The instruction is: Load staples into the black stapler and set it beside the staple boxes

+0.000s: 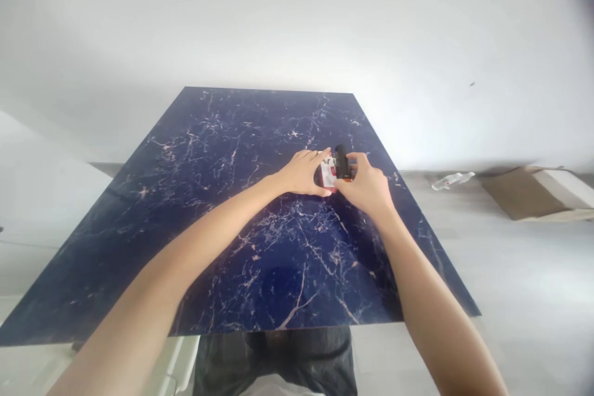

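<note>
Right of the table's middle, my left hand (306, 172) is closed around a small container with a white-and-red label (328, 174); its left end looks dark. My right hand (366, 182) grips a black piece (342, 163) at the container's right side, thumb and fingers on either side of it. A bit of orange shows at the lower edge of the black piece. I cannot tell whether the black piece is joined to the container or only touches it. Fingers hide parts of both.
The dark blue marble-patterned table (223, 154) reaches to the white wall (260, 18). On the floor to the right lie a clear plastic bottle (452, 180) and an open cardboard box (524, 192). A white piece of furniture (180, 362) stands under the table's front edge.
</note>
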`<move>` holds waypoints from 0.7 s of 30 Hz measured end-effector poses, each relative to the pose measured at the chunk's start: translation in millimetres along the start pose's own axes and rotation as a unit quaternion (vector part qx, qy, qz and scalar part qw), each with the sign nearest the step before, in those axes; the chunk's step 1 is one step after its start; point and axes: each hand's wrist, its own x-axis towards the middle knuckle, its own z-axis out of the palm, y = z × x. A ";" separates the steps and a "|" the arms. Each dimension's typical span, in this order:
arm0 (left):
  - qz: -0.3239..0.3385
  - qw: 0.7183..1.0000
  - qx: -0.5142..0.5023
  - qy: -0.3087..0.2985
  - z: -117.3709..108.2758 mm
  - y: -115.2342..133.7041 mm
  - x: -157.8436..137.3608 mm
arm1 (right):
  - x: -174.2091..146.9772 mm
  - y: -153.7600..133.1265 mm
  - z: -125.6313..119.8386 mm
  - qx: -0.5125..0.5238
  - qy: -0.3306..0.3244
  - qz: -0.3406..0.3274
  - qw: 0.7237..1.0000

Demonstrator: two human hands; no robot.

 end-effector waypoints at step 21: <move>-0.010 0.999 -0.003 -0.045 50.2 57.5 102.6 | 29.8 78.5 -42.9 -0.079 0.036 0.116 0.990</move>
